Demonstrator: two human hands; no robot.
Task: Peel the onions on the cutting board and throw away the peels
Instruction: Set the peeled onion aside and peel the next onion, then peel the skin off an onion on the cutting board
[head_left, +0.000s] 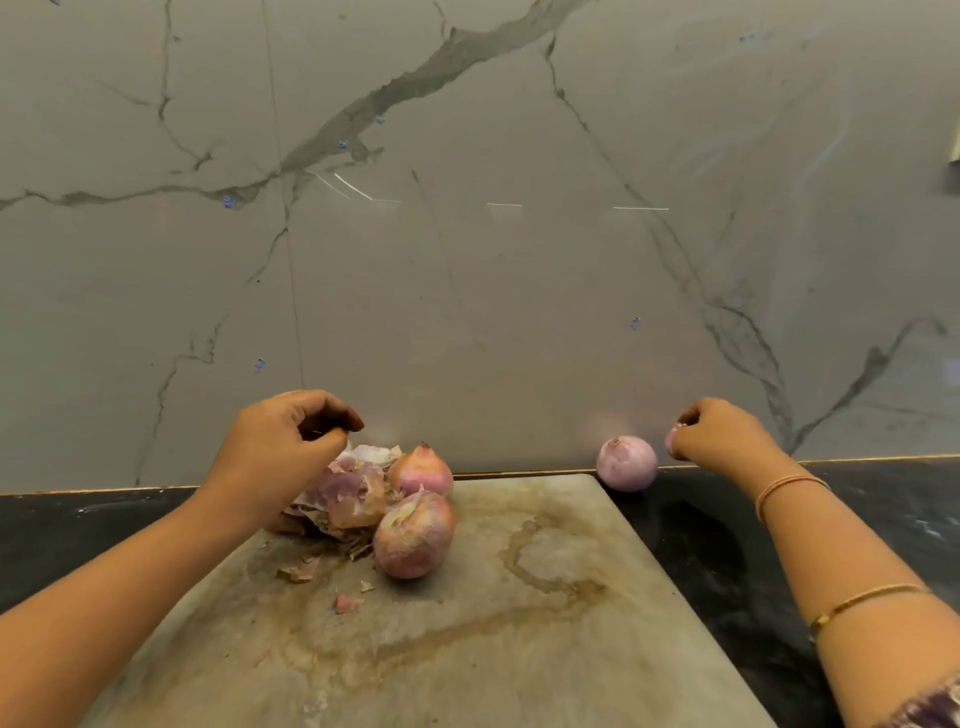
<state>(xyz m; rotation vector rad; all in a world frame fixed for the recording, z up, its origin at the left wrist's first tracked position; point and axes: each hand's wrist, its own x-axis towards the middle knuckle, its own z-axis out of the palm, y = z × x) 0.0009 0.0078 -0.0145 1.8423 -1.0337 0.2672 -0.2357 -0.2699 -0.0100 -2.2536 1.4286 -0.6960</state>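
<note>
- Hovering over the back-left corner of the cutting board (519, 623), the left hand (283, 447) had its fingers curled in toward the thumb; whether they pinched anything could not be told.
- Below that hand lay the peel pile (348, 493), papery and pink-brown, on the board's back-left part.
- Two unpeeled onions sat on the board just beside the pile: the rear onion (422, 470) near the back edge and the front onion (414, 535) touching it.
- Loose peel scraps (347, 603) lay scattered on the stained board in front of the pile.
- One peeled onion (626, 463) stood off the board on the dark countertop (701, 545), against the marble backsplash (467, 260).
- Just right of it, the right hand (719, 434) curled its fingers round a pink onion (671, 441), of which only an edge showed.
- A gold bangle (862, 603) and a thread bracelet (789, 486) circled the right forearm.
</note>
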